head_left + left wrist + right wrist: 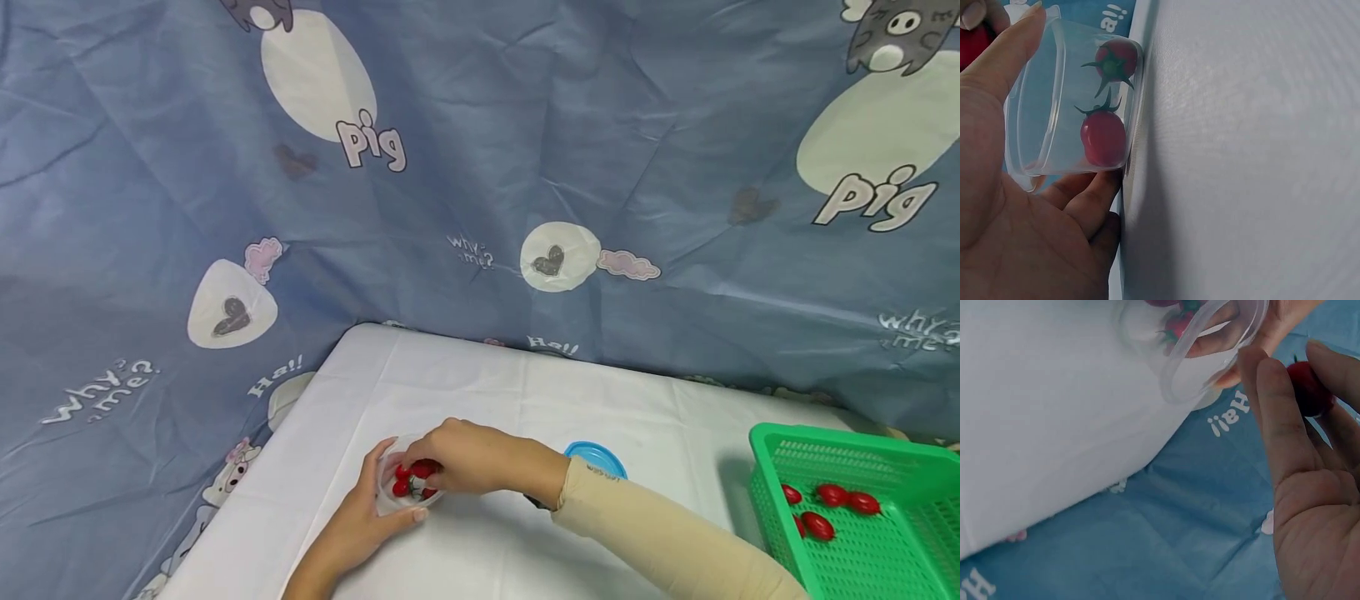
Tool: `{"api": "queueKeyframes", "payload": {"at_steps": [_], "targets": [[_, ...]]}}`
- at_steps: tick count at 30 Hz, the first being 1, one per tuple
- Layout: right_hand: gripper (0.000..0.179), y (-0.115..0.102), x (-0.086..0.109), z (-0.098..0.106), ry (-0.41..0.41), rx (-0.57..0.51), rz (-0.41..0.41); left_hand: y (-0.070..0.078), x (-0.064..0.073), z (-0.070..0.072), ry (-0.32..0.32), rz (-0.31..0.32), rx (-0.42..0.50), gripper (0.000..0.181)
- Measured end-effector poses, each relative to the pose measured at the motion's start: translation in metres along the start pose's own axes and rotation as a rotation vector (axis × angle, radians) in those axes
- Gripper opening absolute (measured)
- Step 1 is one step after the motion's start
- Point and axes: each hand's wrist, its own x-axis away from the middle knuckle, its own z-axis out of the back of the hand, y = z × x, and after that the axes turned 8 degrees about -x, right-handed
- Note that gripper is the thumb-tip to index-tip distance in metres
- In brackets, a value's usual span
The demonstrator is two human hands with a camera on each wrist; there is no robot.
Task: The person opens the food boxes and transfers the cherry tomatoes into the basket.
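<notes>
A clear plastic tub [384, 502] stands on the white-covered table, its side gripped between the thumb and fingers of my left hand [358, 527]. Cherry tomatoes [401, 487] with green stems lie inside; through the wall in the left wrist view, two tomatoes [1102, 139] show at the bottom. Over the tub's mouth is my right hand [472, 458]. It pinches one red cherry tomato [1310, 389] between thumb and fingers, just outside the rim in the right wrist view. From the head, the right hand hides part of the tub.
A round blue lid [597, 458] lies on the table behind the right forearm, partly covered by it. At the right stands a green perforated basket [832, 442] with several cherry tomatoes [817, 526] in it. A blue printed curtain [465, 167] hangs behind the table's edge.
</notes>
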Motion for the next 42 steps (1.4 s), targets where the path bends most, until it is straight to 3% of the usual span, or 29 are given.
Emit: {"api": "queueKeyframes", "payload": {"at_steps": [7,13,17,24,29,36,42], "targets": [[0.029,-0.008,0.028,0.027,-0.008,0.055,-0.009,-0.002,-0.001,-0.001,0.015,-0.032,-0.004,0.107],[0.031,-0.014,0.065,0.059,0.021,0.037,-0.044,-0.006,-0.004,0.002,0.036,-0.05,-0.001,0.108],[0.031,-0.016,0.095,0.077,0.084,-0.065,-0.057,-0.006,-0.005,0.003,0.044,-0.061,-0.011,0.108],[0.036,-0.01,0.147,0.091,0.231,-0.266,-0.163,-0.005,-0.008,0.004,0.044,-0.092,-0.014,0.109],[0.038,-0.004,0.186,0.093,0.324,-0.304,-0.223,-0.004,-0.009,0.002,0.035,-0.086,-0.013,0.11],[0.038,0.001,0.246,0.094,0.499,-0.302,-0.21,-0.004,-0.006,-0.002,0.038,-0.068,-0.011,0.11],[0.041,0.006,0.308,0.092,0.618,-0.322,-0.32,-0.002,-0.002,-0.005,0.025,-0.055,-0.006,0.11]]}}
